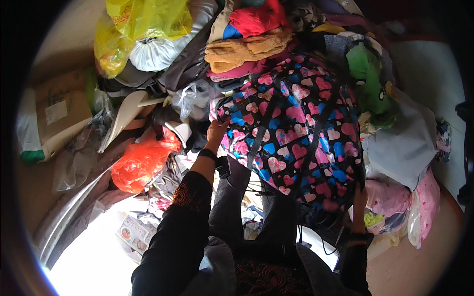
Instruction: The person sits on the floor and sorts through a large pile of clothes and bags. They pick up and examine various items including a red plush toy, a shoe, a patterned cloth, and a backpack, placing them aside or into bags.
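Note:
A large black bag [277,164] printed with pink and blue hearts bulges in front of my legs, with dark straps running across it. At its left edge, my left hand [216,131] grips the fabric near the corner. My right hand [359,196] holds the bag's lower right side, its fingers partly hidden against the dark cloth. Behind the bag lies a heap of folded clothes, with a tan fleecy piece [248,50] and a red cloth [257,18] on top. What the bag contains is not visible.
Yellow plastic bags [152,18] stand at the back left, above a cardboard box [63,107]. An orange-red plastic bag [142,162] lies left of my arm. On the right are a green plush toy [366,77], a grey cloth [401,140] and a pink bag [389,199].

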Demonstrator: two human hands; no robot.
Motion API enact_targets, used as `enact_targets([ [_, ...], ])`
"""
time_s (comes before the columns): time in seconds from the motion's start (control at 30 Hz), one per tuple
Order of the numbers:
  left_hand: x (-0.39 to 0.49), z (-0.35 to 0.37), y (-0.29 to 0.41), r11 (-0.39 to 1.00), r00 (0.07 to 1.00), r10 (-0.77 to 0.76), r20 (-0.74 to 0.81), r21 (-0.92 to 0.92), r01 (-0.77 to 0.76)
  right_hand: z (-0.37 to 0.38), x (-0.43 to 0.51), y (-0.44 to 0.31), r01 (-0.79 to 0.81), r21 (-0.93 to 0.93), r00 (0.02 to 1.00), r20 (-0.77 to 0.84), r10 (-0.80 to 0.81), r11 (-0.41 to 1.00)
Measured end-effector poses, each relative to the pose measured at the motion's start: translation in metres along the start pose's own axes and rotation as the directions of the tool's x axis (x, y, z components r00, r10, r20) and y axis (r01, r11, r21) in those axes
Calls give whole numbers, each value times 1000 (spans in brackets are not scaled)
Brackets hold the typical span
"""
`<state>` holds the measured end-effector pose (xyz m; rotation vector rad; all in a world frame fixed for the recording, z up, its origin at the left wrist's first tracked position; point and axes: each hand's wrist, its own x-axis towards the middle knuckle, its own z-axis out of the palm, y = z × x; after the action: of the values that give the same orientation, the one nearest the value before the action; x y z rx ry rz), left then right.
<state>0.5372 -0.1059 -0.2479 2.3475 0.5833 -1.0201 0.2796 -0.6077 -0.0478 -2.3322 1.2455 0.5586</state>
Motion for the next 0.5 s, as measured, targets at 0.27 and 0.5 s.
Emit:
enact_targets([
  [0.27, 25, 18, -34, 864, 989, 145, -5, -486, -129, 0, -49, -36, -29, 25, 993, -117, 31, 999],
  [0.5, 18, 3, -27, 908, 986, 150, -75, -385, -167, -17, -55, -41, -67, -83, 988, -142, 55, 994],
])
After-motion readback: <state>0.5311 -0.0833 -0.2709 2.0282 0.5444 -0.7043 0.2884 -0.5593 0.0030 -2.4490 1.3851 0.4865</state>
